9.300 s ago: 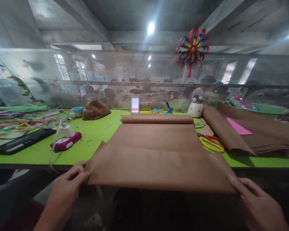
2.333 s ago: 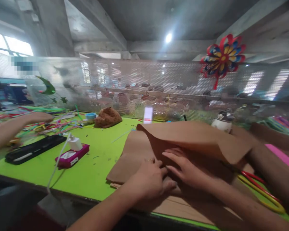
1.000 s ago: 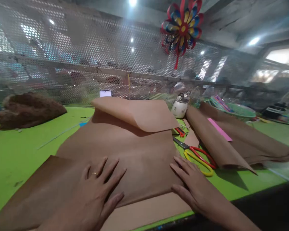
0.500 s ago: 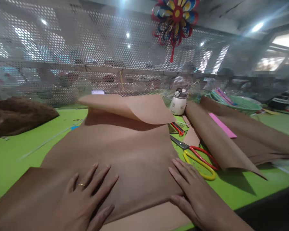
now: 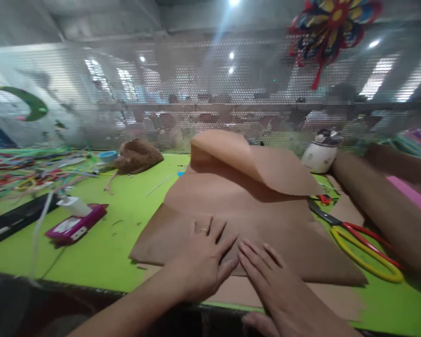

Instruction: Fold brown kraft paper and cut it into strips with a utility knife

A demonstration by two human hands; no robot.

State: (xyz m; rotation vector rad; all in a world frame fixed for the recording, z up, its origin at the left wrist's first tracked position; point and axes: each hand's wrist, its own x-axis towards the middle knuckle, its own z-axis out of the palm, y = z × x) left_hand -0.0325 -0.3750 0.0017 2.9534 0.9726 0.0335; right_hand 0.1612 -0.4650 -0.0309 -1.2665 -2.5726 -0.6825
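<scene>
A large sheet of brown paper [image 5: 266,220] lies across the green table, its far end curling up and over. My left hand [image 5: 206,257], with a ring on one finger, rests flat on the sheet with fingers spread. Close beside it, my right hand [image 5: 270,276] lies palm down on the paper, fingers stretched out. Under the sheet's near edge a lighter brown piece [image 5: 333,299] shows. Scissors with red and yellow handles [image 5: 361,248] lie to the right of the sheet, the blade tips hidden at its edge.
A white bottle [image 5: 321,152] stands behind the scissors, beside more brown paper [image 5: 382,201] and a pink strip [image 5: 414,196]. At left are a purple power strip [image 5: 77,224], a black tray-like object [image 5: 17,220], a brown crumpled bundle [image 5: 138,157] and scattered coloured strips.
The view has turned left. My hands have come close together near the sheet's front edge; my right hand has left the right side. The sheet's near right corner now lies spread out to the right.
</scene>
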